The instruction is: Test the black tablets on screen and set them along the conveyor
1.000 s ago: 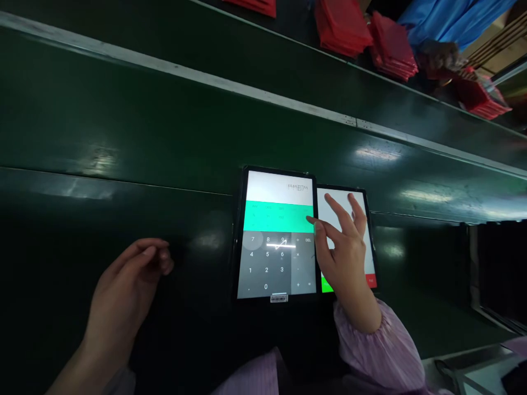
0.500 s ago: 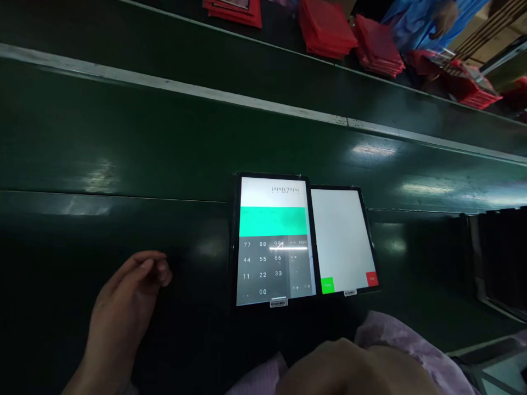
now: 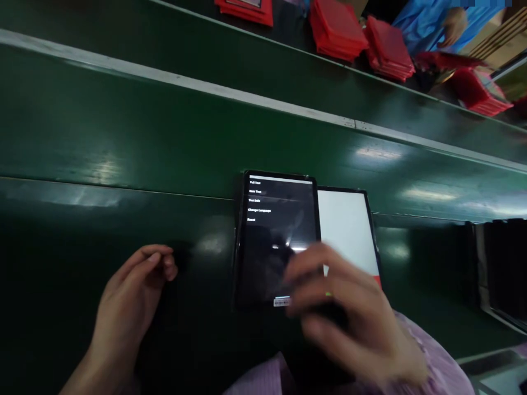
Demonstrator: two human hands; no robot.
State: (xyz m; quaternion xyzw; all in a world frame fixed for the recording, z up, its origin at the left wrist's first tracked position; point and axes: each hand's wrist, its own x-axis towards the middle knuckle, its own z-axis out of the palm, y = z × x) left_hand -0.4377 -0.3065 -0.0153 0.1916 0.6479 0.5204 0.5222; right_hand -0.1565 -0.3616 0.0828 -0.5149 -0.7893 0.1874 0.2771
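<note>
Two tablets lie side by side on the dark green bench. The left tablet (image 3: 274, 247) has a dark screen with a short white text menu, including "Full Test" and "Item Test", and a barcode label at its lower edge. My right hand (image 3: 349, 312), blurred by motion, hovers over the lower right of it with fingers apart, holding nothing visible. Partly behind this hand is the right tablet (image 3: 346, 219), its screen plain white with a red patch in the lower corner. To the left, my left hand (image 3: 132, 296) rests with thumb and fingers curled together, nothing seen in them.
A pale strip (image 3: 263, 102) crosses the bench beyond the tablets. Along the far side stand stacks of red sleeves (image 3: 337, 30). A co-worker in blue (image 3: 424, 24) is at the far right, one hand showing. Dark upright items (image 3: 504, 269) stand at the right edge.
The left tablet's screen has gone from a calculator to a dark menu. My right hand has risen from the bottom edge to over the tablets. My left hand keeps its pose.
</note>
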